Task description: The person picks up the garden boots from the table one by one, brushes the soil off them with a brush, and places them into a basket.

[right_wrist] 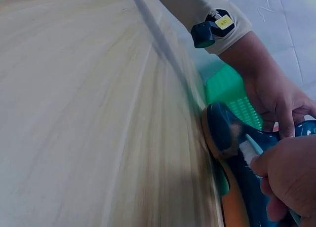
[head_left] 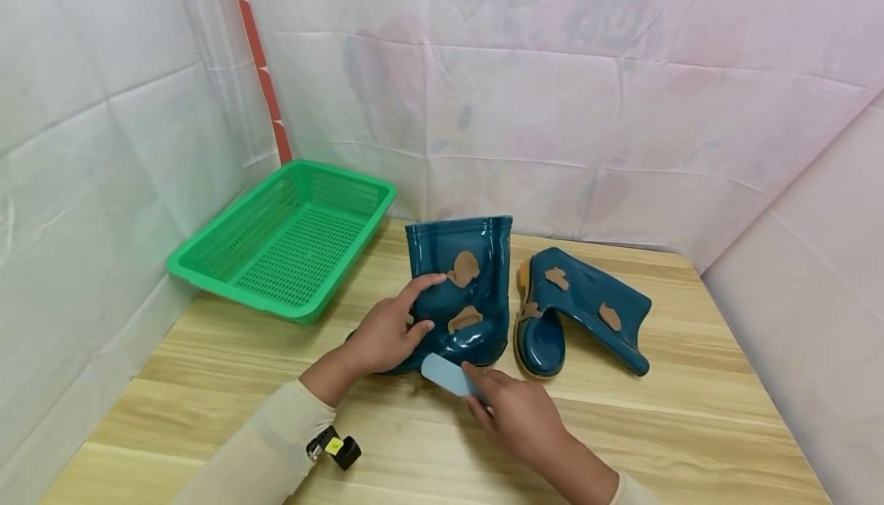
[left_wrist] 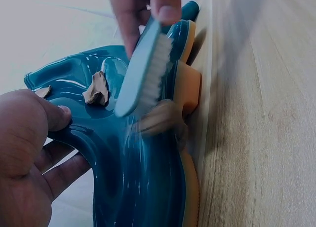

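A dark teal rubber boot stands upright on the table, with brown mud-like patches on its shaft and lower part. My left hand grips the front of its ankle, thumb on the near side and fingers around the other. In my right hand is a light blue brush, held against the boot's foot. White bristles face the boot's lower side in the left wrist view. A brown patch, blurred by motion, lies at the brush's tip, close above the orange sole.
A second teal boot lies on its side to the right, also with brown patches. At the back left stands a green perforated basket. Pale cloth walls surround the wooden table.
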Demonstrator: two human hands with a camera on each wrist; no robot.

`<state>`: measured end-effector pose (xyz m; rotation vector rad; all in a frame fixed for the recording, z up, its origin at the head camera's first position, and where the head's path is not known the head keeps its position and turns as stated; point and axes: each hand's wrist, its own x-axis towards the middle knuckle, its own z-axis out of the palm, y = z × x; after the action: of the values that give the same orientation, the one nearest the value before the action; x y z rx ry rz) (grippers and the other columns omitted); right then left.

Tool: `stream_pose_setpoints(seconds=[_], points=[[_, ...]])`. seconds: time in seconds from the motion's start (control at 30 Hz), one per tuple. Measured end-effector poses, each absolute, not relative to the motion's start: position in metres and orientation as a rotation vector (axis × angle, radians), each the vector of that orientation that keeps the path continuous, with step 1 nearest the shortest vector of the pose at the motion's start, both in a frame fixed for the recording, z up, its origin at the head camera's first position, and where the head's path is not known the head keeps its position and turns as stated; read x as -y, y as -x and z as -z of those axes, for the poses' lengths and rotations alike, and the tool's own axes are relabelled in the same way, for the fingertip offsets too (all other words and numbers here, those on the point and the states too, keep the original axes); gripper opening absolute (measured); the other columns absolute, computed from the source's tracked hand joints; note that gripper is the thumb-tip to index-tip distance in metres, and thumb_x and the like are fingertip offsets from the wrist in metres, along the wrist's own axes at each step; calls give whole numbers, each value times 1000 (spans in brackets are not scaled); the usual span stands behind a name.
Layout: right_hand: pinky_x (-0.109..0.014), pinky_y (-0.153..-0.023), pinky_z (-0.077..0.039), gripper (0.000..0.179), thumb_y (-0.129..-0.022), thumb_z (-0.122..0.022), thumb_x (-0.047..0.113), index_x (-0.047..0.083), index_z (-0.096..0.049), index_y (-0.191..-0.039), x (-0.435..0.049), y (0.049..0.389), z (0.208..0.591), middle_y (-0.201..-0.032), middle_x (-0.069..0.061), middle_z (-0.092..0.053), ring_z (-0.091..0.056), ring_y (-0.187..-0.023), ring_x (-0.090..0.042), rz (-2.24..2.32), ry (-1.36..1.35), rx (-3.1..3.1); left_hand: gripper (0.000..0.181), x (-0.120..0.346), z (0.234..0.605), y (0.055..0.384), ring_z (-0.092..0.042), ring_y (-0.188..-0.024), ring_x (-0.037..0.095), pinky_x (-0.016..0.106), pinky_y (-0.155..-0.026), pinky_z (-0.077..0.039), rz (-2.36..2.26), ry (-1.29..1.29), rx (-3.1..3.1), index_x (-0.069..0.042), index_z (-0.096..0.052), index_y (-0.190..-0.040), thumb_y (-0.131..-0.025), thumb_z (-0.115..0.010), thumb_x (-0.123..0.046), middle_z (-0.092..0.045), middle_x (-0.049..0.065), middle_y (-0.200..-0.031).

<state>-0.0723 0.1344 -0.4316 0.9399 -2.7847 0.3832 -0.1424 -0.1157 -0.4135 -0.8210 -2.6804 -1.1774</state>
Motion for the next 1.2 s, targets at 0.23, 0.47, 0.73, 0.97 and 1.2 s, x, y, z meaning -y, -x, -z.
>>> stream_pose_setpoints(seconds=[0.23, 0.47, 0.73, 0.97, 1.2], points=[[-25, -55, -49, 44, -94, -77, 30, 13, -69, -134, -148, 66, 429, -97, -1, -75, -64, -70, -6, -382, -981, 2837, 74, 117, 412, 143, -43, -41, 5, 29, -52, -45, 1170, 834, 2650, -30, -29, -159, -99, -69, -9, -43, -9, -53], [-24, -55, -48, 47, -93, -77, 30, 13, -68, -135, -151, 65, 423, -95, 1, -73, -57, -67, -2, -434, -937, 2801, 75, 116, 412, 143, -41, -40, 6, 29, -52, -45, 1178, 834, 2655, -30, -29, -158, -99, -70, -9, -44, -9, -54], [-21, -50, -43, 50, -91, -81, 29, 13, -68, -136, -153, 70, 421, -92, 1, -72, -52, -60, -2, -425, -785, 2697, 76, 115, 412, 141, -41, -40, 6, 29, -50, -43, 1191, 823, 2664, -31, -28, -159, -99, -70, -9, -41, -9, -52], [-20, -47, -36, 52, -89, -82, 27, 11, -68, -136, -146, 76, 422, -86, 1, -69, -47, -56, -3, -402, -787, 2615, 77, 116, 413, 140, -40, -39, 6, 28, -48, -41, 1187, 809, 2663, -31, -29, -159, -98, -70, -9, -40, -9, -52], [-21, -47, -37, 49, -91, -81, 29, 11, -69, -135, -146, 79, 427, -88, -1, -71, -50, -58, -5, -375, -718, 2684, 76, 116, 415, 140, -41, -40, 6, 28, -49, -42, 1194, 820, 2666, -32, -29, -159, -99, -69, -10, -41, -9, -51]])
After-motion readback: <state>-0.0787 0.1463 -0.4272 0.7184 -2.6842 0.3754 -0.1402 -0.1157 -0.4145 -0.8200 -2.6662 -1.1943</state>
